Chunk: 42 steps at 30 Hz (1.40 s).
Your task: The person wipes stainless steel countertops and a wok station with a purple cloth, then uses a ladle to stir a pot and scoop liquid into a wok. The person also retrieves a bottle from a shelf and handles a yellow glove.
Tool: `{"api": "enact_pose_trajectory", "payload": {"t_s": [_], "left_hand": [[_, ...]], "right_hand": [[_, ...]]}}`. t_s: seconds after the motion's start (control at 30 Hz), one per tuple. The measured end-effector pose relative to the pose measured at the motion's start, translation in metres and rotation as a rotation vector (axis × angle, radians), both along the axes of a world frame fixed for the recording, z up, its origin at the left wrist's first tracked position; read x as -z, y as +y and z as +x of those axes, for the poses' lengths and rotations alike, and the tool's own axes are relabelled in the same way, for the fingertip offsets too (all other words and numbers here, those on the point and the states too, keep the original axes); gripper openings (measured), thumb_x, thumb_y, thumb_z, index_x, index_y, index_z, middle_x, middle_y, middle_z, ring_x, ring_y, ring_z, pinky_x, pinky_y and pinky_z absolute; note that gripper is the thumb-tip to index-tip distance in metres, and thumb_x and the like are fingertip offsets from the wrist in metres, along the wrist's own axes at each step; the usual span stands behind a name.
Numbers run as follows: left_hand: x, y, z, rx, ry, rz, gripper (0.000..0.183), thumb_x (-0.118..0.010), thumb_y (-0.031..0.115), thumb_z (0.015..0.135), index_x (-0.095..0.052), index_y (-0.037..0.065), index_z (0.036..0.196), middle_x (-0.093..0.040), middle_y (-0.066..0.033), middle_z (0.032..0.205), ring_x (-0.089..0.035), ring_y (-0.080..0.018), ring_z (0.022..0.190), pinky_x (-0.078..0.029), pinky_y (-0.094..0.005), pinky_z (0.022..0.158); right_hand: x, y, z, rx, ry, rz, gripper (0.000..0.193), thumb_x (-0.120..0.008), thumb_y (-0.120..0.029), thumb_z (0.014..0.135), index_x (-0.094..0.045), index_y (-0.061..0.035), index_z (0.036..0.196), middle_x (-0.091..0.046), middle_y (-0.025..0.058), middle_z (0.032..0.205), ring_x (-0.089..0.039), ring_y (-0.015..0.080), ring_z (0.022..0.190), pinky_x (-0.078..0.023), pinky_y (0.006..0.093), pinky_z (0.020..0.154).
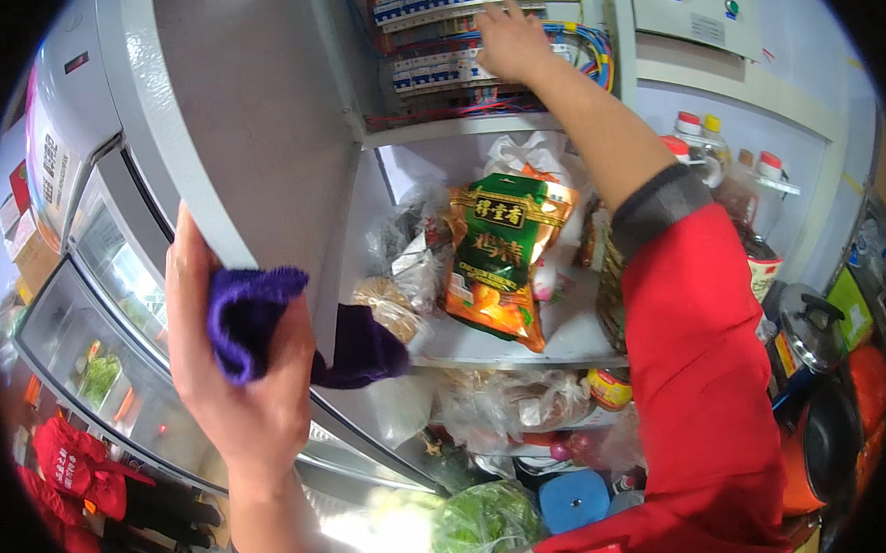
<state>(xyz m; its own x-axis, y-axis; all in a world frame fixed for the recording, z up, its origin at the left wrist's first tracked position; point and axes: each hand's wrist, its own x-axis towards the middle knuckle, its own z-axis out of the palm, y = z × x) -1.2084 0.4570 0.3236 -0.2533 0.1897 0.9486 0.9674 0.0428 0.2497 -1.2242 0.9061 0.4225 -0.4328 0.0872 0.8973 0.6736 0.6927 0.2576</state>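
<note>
My left hand (253, 387) is closed round a dark purple cloth (255, 316), part of which hangs down to its right. The fingertips of that hand rest at the edge of an open grey metal door (192, 179). Up in the wall cabinet, my right hand (516, 42) reaches in among the circuit breakers (442, 71), fingers apart with nothing seen in them. Coloured wires (591, 48) run beside it. On the shelf below my right forearm, a green and orange food packet (507, 258) leans against plastic bags.
Bagged goods (510, 398) fill a lower shelf, above a wrapped cabbage (486, 525). Bottles with red caps (691, 128), a pot lid (811, 327) and a pan (823, 447) are at right. A glass-fronted fridge (118, 384) and people in red are at left.
</note>
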Motion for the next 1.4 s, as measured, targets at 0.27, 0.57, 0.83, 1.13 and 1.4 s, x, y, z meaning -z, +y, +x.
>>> {"api": "enact_pose_trajectory", "payload": {"t_s": [0.27,0.57,0.83,1.13,1.4], "left_hand": [[0.015,-0.020,-0.023,0.148,-0.231,0.131,0.085,-0.074,0.012,0.078,-0.037,-0.012,0.150,-0.056,-0.0186,0.138,-0.055,-0.0239,0.126,-0.038,-0.0321,0.109],[0.023,-0.022,-0.032,0.252,-0.230,0.225,0.094,-0.080,0.023,0.080,-0.033,-0.011,0.153,-0.056,-0.0162,0.137,-0.059,-0.0191,0.117,-0.045,-0.0291,0.101],[0.007,0.024,0.007,0.208,-0.057,0.036,0.078,-0.071,-0.005,0.079,-0.042,0.000,0.151,-0.052,-0.0194,0.141,-0.057,-0.0309,0.121,-0.043,-0.0384,0.107],[0.075,0.072,0.086,0.524,-0.079,-0.336,0.074,-0.075,-0.010,0.070,-0.057,0.005,0.141,-0.056,-0.0175,0.132,-0.059,-0.0338,0.120,-0.048,-0.0376,0.101],[0.140,0.039,0.119,0.504,0.081,-0.861,0.075,-0.081,0.000,0.060,-0.061,0.008,0.132,-0.053,-0.0145,0.133,-0.060,-0.0373,0.117,-0.055,-0.0430,0.091]], "right_hand": [[-0.045,0.052,-0.049,0.209,-0.054,-0.230,0.059,-0.078,-0.028,0.085,-0.060,-0.0148,0.140,-0.022,0.0021,0.169,-0.016,0.0344,0.156,-0.025,0.0667,0.119],[-0.046,0.002,-0.050,-0.010,0.117,0.104,0.026,-0.067,-0.021,0.085,-0.074,-0.0062,0.105,-0.066,0.0123,0.127,-0.054,0.0332,0.130,-0.032,0.0634,0.112],[0.021,-0.156,0.073,-1.499,0.565,-0.365,0.035,-0.055,-0.024,0.095,-0.068,-0.0026,0.120,-0.065,0.0124,0.127,-0.058,0.0258,0.127,-0.040,0.0439,0.111],[0.103,-0.131,0.189,-0.589,0.433,-0.349,0.076,-0.067,-0.023,0.090,-0.034,0.0143,0.147,-0.064,0.0335,0.121,-0.061,0.0428,0.118,-0.046,0.0454,0.104],[0.065,-0.028,0.203,0.079,0.003,-0.469,0.071,-0.066,-0.026,0.089,-0.038,0.0113,0.143,-0.070,0.0311,0.102,-0.067,0.0471,0.103,-0.050,0.0516,0.097]]}}
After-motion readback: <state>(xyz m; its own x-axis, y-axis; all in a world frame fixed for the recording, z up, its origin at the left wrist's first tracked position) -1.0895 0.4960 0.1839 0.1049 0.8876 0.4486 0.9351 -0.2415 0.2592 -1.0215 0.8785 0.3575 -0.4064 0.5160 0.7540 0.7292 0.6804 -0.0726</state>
